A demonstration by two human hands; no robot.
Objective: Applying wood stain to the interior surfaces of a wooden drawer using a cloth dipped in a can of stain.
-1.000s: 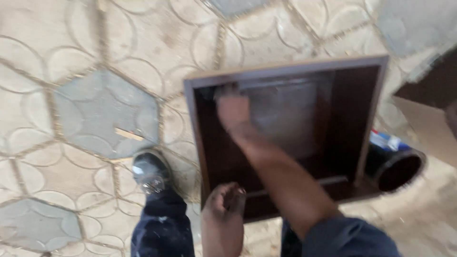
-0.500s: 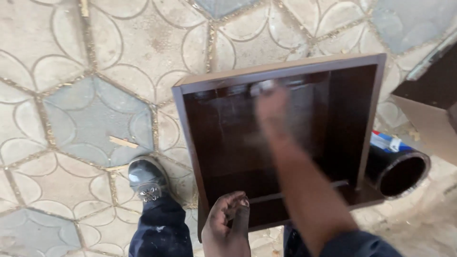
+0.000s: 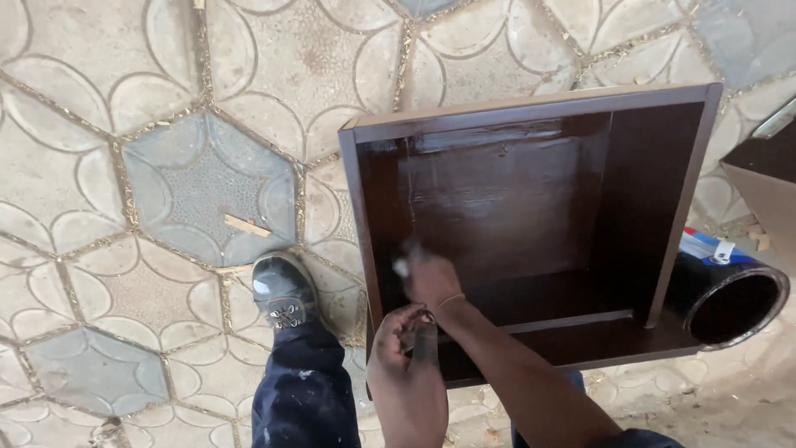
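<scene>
A dark brown, glossy wooden box (image 3: 531, 106) lies open-side up on the patterned tile floor. My right hand (image 3: 433, 280) is inside it near the lower left corner, closed on a small pale cloth (image 3: 402, 267) pressed against the wet-looking inner panel. My left hand (image 3: 405, 365) is curled over the box's near edge, just below the right hand, and grips it. My right forearm runs down to the lower right of the view.
My black shoe (image 3: 282, 290) and dark, paint-flecked trouser leg (image 3: 303, 390) stand just left of the box. A black open-ended can (image 3: 730, 303) lies against its right side. Brown cardboard (image 3: 767, 199) sits at the right edge. A wood sliver (image 3: 247, 226) lies on a blue tile.
My right hand has swept from the far upper part of the box's inner panel down to its near left corner. The left hand has stayed on the near edge.
</scene>
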